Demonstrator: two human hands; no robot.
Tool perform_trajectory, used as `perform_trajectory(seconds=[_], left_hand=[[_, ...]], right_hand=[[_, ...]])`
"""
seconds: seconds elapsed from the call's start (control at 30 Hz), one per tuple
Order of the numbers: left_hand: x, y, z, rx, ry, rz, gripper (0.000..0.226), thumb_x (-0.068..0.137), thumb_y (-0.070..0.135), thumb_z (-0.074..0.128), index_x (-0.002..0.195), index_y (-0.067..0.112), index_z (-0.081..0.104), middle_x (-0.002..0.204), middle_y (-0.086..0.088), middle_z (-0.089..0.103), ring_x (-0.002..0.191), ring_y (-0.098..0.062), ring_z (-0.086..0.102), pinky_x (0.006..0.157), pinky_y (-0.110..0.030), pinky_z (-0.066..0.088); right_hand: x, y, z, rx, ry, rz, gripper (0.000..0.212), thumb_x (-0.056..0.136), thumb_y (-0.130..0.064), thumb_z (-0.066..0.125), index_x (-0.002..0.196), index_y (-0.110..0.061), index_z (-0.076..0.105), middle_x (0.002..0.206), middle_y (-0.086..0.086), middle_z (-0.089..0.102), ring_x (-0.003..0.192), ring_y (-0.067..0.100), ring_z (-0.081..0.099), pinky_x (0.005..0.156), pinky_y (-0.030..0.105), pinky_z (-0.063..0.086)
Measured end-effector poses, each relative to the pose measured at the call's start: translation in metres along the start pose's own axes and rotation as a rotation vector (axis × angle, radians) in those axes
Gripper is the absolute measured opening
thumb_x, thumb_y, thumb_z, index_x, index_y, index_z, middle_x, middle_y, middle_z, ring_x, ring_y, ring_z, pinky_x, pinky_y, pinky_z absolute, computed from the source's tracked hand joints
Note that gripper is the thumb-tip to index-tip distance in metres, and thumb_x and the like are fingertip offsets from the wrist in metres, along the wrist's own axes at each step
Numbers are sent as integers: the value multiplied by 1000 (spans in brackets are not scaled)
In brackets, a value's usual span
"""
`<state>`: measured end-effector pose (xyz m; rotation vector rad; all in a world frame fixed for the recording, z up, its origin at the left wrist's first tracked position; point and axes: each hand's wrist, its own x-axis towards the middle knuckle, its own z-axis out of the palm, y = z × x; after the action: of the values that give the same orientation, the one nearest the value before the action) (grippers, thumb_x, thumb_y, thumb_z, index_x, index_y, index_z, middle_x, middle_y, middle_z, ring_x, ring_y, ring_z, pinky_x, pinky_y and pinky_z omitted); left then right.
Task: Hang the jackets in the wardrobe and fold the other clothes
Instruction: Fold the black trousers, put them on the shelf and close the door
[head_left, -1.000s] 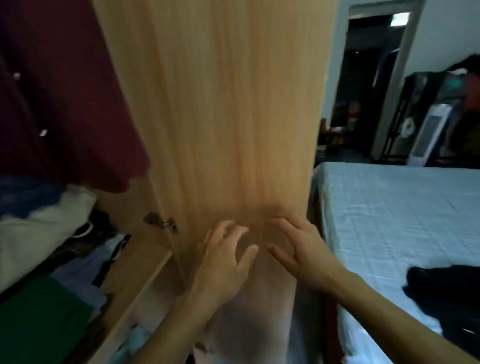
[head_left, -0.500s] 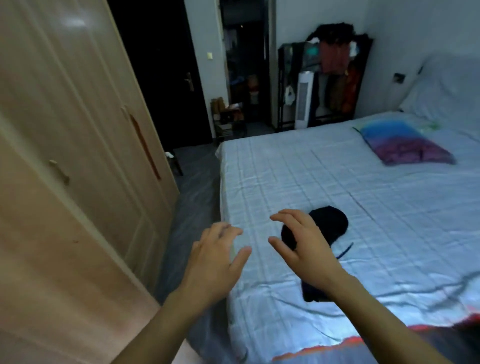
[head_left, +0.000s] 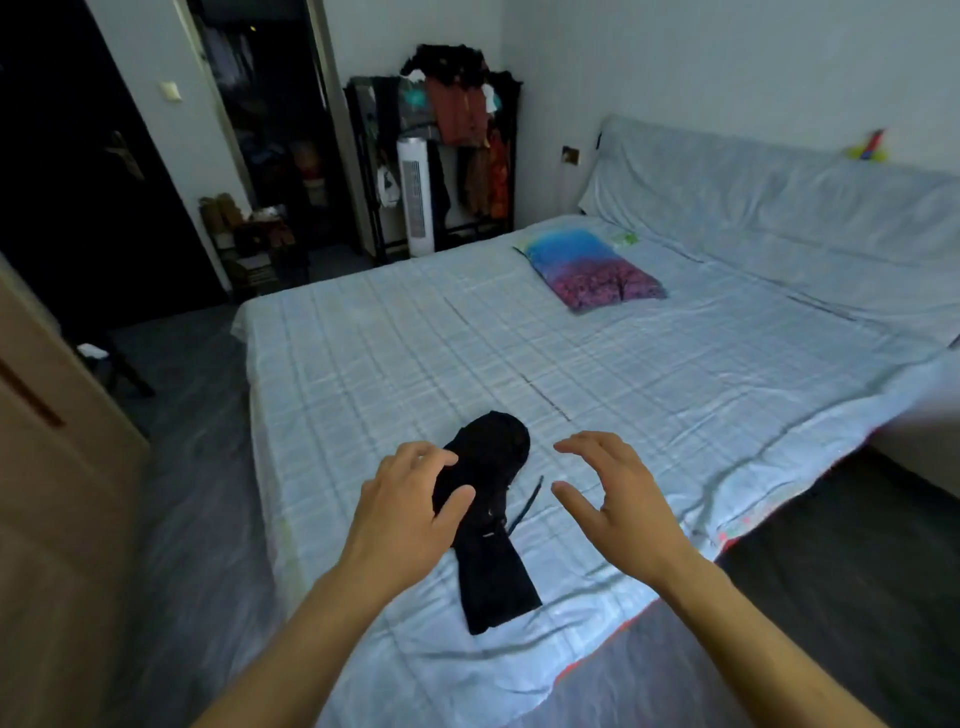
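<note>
A crumpled black garment (head_left: 491, 525) lies on the light blue checked bed (head_left: 649, 364), near its front edge, with a dark cord trailing to its right. My left hand (head_left: 405, 512) hovers in front of the garment's left side, fingers loosely curved and holding nothing. To the right of the garment my right hand (head_left: 615, 499) hangs above the sheet, fingers spread and empty. The wooden wardrobe door (head_left: 57, 467) fills the left edge of the view.
A blue and pink pillow (head_left: 592, 270) lies further up the bed. A clothes rack (head_left: 457, 135) with a white tower fan (head_left: 415, 197) stands against the far wall beside a dark doorway. Grey floor runs between the wardrobe and the bed.
My view has swung from the wardrobe door to the bed. Both hands left the door and now hover over the black garment, which sits more centrally between them.
</note>
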<state>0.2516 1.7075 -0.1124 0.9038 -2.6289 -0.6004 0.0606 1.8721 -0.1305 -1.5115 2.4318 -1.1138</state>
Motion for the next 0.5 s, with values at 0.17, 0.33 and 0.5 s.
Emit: perform_trajectory(seconds=[0.17, 0.33, 0.5], left_hand=[[53, -34, 14, -95, 2, -18, 41, 97, 51, 50, 132, 30, 52, 137, 13, 45, 126, -10, 43, 106, -33, 37], [92, -80, 21, -118, -100, -80, 46, 95, 52, 51, 137, 31, 48, 140, 10, 46, 128, -14, 43, 106, -39, 40], [109, -105, 28, -131, -125, -129, 45, 95, 51, 50, 135, 31, 48, 139, 9, 46, 125, -14, 43, 104, -39, 41]], right_hand=[[45, 12, 5, -95, -29, 37, 37, 93, -36, 64, 128, -29, 58, 129, -13, 51, 122, 9, 48, 98, 12, 29], [91, 11, 27, -155, -83, 62, 37, 93, -39, 62, 130, -30, 56, 130, -13, 50, 121, 5, 46, 93, 1, 25], [126, 16, 65, -158, -174, 33, 36, 93, -35, 63, 129, -29, 56, 129, -12, 50, 121, 9, 48, 99, 13, 30]])
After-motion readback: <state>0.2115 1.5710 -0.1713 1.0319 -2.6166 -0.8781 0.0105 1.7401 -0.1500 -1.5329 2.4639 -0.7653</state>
